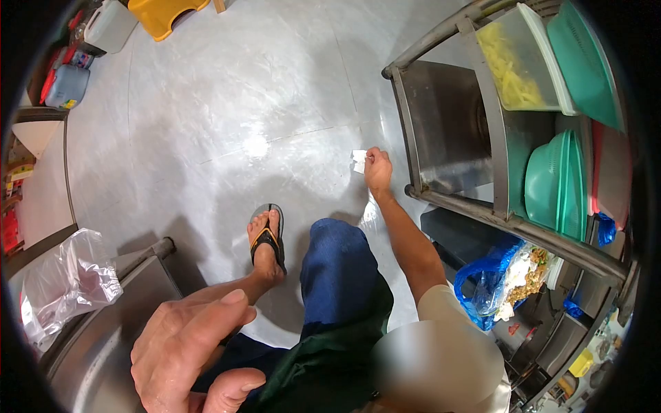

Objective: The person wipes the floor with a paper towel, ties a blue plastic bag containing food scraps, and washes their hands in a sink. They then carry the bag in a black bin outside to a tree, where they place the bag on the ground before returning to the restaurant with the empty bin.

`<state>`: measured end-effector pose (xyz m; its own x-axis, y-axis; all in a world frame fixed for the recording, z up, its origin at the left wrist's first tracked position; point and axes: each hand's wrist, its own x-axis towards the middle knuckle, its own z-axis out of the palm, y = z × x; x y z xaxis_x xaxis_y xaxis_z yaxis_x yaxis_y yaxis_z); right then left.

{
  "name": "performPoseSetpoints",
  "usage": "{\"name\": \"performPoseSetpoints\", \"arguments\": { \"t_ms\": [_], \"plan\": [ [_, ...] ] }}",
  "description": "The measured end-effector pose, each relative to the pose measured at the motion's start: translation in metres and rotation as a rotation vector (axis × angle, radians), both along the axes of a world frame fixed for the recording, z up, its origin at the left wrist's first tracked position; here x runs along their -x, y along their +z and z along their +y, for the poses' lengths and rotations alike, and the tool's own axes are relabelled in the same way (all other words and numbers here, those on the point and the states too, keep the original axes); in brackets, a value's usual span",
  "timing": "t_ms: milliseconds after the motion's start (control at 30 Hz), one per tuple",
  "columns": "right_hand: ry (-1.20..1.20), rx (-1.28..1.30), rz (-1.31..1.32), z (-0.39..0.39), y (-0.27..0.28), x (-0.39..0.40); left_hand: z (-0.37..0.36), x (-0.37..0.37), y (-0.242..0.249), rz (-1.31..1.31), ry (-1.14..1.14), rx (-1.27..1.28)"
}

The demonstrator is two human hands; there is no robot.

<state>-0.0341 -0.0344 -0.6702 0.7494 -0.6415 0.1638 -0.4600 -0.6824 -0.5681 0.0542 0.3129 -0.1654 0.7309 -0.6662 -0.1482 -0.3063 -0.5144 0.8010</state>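
Note:
My right hand (378,170) reaches down to the grey floor (227,89), its fingers pinched on a small white piece of paper (359,160). The paper looks creased and is at or just above the floor. Close to the camera at the lower left is my left hand (189,351). Its fingers are bent, with the thumb apart from them, and nothing shows between them. Beneath that hand is dark blue trouser cloth. A foot in a black flip-flop (275,237) stands on the floor between the two hands.
A metal rack (509,230) on the right holds green baskets (554,182) and a clear tub (513,62) of yellow strips. A blue bag (468,286) with food scraps sits below. Left are a steel unit (103,351) and a clear plastic bag (69,286). A yellow stool (160,15) stands at the top.

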Motion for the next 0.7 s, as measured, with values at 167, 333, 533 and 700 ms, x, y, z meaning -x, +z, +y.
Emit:
{"name": "performPoseSetpoints", "arguments": {
  "t_ms": [167, 333, 533, 700],
  "plan": [
    [-0.057, -0.112, 0.051, 0.040, 0.008, 0.025, -0.005, 0.013, 0.002, -0.005, 0.238, -0.001],
    [-0.278, -0.278, 0.066, 0.112, 0.006, 0.026, 0.012, -0.007, -0.004, 0.029, -0.056, 0.114],
    [-0.269, -0.256, 0.046, 0.118, 0.017, -0.040, 0.000, 0.008, -0.003, 0.022, 0.229, 0.000],
    [0.194, -0.264, 0.058, 0.089, 0.019, -0.057, 0.006, 0.008, -0.002, -0.004, 0.200, -0.011]
  ]
}}
